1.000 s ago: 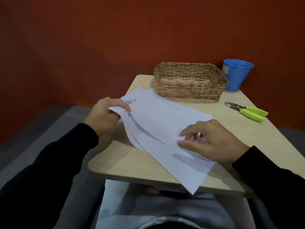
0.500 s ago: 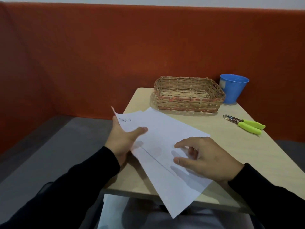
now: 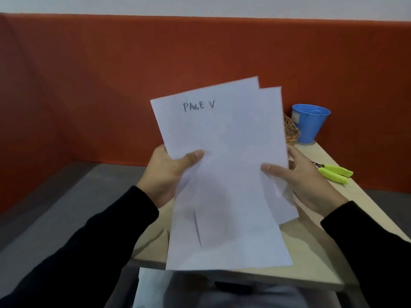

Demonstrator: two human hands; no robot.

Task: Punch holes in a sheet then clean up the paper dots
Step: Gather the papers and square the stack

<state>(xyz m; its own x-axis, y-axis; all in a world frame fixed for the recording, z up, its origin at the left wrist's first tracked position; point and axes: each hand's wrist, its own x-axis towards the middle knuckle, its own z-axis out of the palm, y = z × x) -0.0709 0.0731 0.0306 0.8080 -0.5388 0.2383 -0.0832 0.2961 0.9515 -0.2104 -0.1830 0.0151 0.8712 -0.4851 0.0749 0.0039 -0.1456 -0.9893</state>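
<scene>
Sheets of white paper are held up in the air above the near part of the table, fanned so that at least two overlapping pages show. The front page carries handwritten letters near its top that read roughly "PAGE V". Its lower part has a crease and hangs down past the table's near edge.

In the head view, the left hand grips the left edge of the sheets, thumb pressed on the front and fingers hidden behind. The right hand clasps the right edge the same way, thumb on the front face and fingers curled behind the rear page. Both wrists end in black sleeves.

On the table to the right, just beyond the right hand, lies a hole punch with bright yellow-green handles; its metal head is partly hidden by the hand. Farther back stands a blue bucket, and just beside it a sliver of a woven basket peeks out from behind the paper. An orange partition runs behind the table.
</scene>
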